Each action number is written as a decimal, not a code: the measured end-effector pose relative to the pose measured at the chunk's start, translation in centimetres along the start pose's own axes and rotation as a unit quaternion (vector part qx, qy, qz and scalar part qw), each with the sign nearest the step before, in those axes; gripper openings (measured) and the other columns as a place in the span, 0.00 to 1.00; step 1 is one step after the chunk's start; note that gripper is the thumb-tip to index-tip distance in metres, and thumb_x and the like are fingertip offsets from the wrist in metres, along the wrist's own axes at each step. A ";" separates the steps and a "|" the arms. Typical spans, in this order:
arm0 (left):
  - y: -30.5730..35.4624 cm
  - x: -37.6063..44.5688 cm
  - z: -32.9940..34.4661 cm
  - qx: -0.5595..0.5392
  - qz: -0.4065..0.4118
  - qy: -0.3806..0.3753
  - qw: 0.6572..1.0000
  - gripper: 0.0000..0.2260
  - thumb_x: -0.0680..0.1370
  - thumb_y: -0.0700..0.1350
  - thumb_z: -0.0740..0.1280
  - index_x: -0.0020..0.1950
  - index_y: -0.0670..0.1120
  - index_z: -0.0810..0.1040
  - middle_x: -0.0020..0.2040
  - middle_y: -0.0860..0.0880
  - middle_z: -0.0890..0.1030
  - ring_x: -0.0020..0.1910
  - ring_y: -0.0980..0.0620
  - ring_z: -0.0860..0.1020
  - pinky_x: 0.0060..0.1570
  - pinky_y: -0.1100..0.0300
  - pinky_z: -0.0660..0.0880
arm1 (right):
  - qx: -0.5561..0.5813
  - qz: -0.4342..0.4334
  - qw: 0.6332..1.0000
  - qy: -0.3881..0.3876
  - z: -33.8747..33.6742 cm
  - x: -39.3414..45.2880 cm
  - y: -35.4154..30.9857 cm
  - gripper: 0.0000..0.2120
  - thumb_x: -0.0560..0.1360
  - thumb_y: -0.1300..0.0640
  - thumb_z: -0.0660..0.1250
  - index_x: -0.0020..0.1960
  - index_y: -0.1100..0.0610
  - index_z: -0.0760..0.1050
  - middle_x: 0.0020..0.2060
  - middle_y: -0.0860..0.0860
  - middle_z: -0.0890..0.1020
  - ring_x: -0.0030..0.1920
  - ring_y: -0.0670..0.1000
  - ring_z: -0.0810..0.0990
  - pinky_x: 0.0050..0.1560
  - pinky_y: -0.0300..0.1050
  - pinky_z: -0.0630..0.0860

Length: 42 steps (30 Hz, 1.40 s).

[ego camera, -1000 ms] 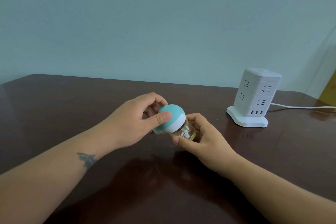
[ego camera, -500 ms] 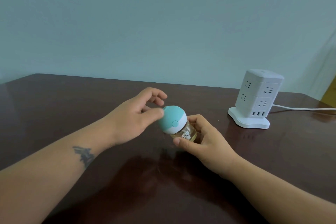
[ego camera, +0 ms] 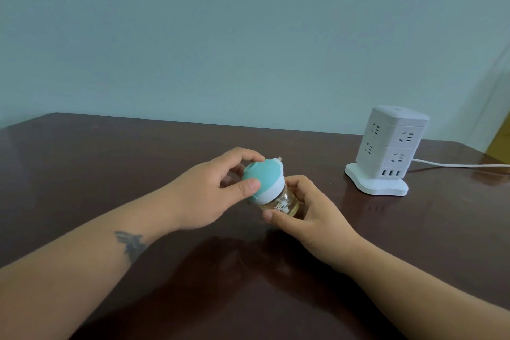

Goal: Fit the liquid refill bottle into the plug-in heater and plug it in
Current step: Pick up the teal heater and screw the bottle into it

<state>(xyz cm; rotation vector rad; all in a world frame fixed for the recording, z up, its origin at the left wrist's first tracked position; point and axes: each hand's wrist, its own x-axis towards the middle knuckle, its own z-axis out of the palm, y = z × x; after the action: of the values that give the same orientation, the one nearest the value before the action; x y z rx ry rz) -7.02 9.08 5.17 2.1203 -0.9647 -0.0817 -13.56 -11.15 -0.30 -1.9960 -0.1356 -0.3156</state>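
Two bare hands are seen above a dark brown table (ego camera: 82, 163), and between them the plug-in heater (ego camera: 263, 181) and the liquid refill bottle (ego camera: 281, 201) are held as one piece, tilted with the top leaning to the left. The heater's teal dome and white collar are gripped by the left hand (ego camera: 204, 196): the thumb is pressed flat on the near face of the dome and the fingers are curled over its far side, so the fingers are closed around it. The clear bottle, with pale yellow liquid inside and some print on its side that is too small to be read, is seated under the white collar and is clasped by the right hand (ego camera: 309, 215), with the thumb laid along its lower edge and the fingers wrapped behind it. A small pale part is seen projecting from the heater's top right edge; what it is cannot be told. The assembly is held just over the table near its middle, and whether the bottle's base touches the surface cannot be told. A white tower power strip (ego camera: 386, 152) stands upright on the table to the right, well apart from the hands, with its sockets unoccupied on the two visible faces and a white cable (ego camera: 458, 165) running off to the right. A dark tattoo (ego camera: 131, 244) is shown on the left forearm.
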 end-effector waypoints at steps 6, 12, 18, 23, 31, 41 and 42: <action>-0.2 -0.1 -0.4 -0.130 -0.002 -0.051 0.990 0.20 0.80 0.41 0.65 0.61 0.67 0.72 0.61 0.61 0.78 0.60 0.65 0.77 0.62 0.62 0.69 | 0.004 0.000 1.000 0.004 0.1 0.0 -0.2 0.26 0.63 0.43 0.75 0.57 0.49 0.72 0.50 0.48 0.83 0.49 0.50 0.83 0.57 0.56 0.77; 0.1 0.2 0.1 -0.064 -0.030 0.052 0.996 0.25 0.70 0.68 0.60 0.63 0.59 0.71 0.53 0.59 0.77 0.47 0.67 0.76 0.40 0.73 0.71 | 0.001 -0.001 1.000 0.003 0.1 -0.1 -0.3 0.25 0.63 0.43 0.75 0.56 0.48 0.72 0.49 0.48 0.84 0.48 0.51 0.83 0.57 0.57 0.77; 0.1 0.0 0.0 -0.007 -0.005 0.026 1.000 0.15 0.74 0.60 0.65 0.59 0.61 0.74 0.55 0.58 0.79 0.55 0.62 0.77 0.60 0.55 0.74 | -0.003 0.000 1.000 0.000 0.0 -0.1 -0.2 0.26 0.63 0.42 0.75 0.57 0.47 0.72 0.50 0.48 0.84 0.49 0.51 0.83 0.57 0.58 0.77; 0.1 -0.3 -0.5 -0.060 0.009 -0.028 0.998 0.19 0.78 0.41 0.67 0.61 0.65 0.73 0.61 0.63 0.78 0.63 0.64 0.73 0.67 0.55 0.70 | 0.006 -0.001 1.000 -0.003 0.1 -0.1 -0.1 0.26 0.63 0.44 0.75 0.58 0.49 0.73 0.52 0.49 0.83 0.52 0.52 0.83 0.59 0.58 0.76; 0.1 -0.1 0.0 -0.072 0.008 0.026 0.997 0.17 0.78 0.44 0.65 0.59 0.67 0.75 0.60 0.63 0.77 0.59 0.66 0.74 0.58 0.64 0.70 | -0.010 0.005 1.000 -0.010 -0.1 0.0 -0.1 0.24 0.65 0.45 0.76 0.57 0.47 0.72 0.50 0.48 0.83 0.48 0.51 0.83 0.57 0.55 0.78; 0.2 0.0 0.1 -0.083 -0.011 0.033 0.996 0.08 0.76 0.52 0.68 0.53 0.64 0.79 0.53 0.53 0.81 0.50 0.50 0.79 0.54 0.58 0.76 | -0.024 0.005 1.000 -0.013 -0.1 0.0 0.1 0.25 0.63 0.41 0.75 0.56 0.44 0.71 0.50 0.47 0.83 0.48 0.50 0.83 0.56 0.56 0.78; 0.2 -0.1 0.0 -0.100 -0.012 0.025 0.995 0.10 0.74 0.50 0.68 0.53 0.64 0.79 0.54 0.54 0.81 0.52 0.51 0.80 0.56 0.58 0.75 | -0.022 0.005 1.000 -0.011 -0.1 0.0 0.1 0.25 0.63 0.41 0.75 0.56 0.44 0.72 0.50 0.47 0.83 0.48 0.50 0.83 0.56 0.56 0.78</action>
<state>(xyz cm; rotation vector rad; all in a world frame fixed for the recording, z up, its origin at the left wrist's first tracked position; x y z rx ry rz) -7.18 9.02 5.24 1.9413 -0.8650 -0.1317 -13.54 -11.30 -0.36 -2.0428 -0.1340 -0.2915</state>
